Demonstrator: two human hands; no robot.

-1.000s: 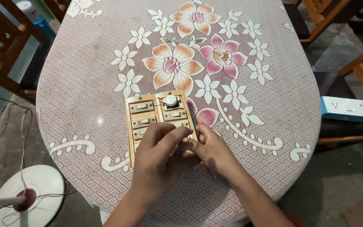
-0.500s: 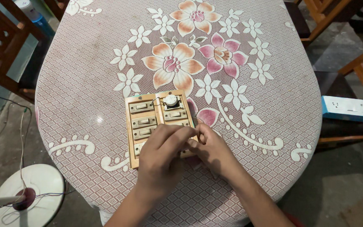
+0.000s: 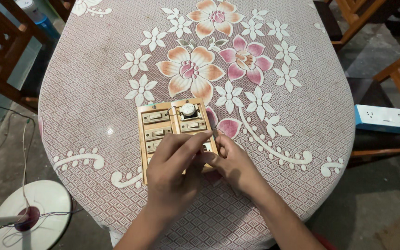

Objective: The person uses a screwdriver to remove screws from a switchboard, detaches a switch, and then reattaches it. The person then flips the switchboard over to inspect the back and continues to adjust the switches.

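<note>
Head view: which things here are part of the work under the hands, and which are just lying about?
In hand:
- wooden switch board, on the table
- left hand and right hand, both on its near end
- thin tool by the right hand

Lying about:
- power strip on a chair
- fan base on the floor
- chairs

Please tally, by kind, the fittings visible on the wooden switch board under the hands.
White rocker switches on the rectangular wooden switch board: 4 visible
Round white regulator knob: 1
Total: 5 visible; the left hand and right hand hide the rest.
</note>
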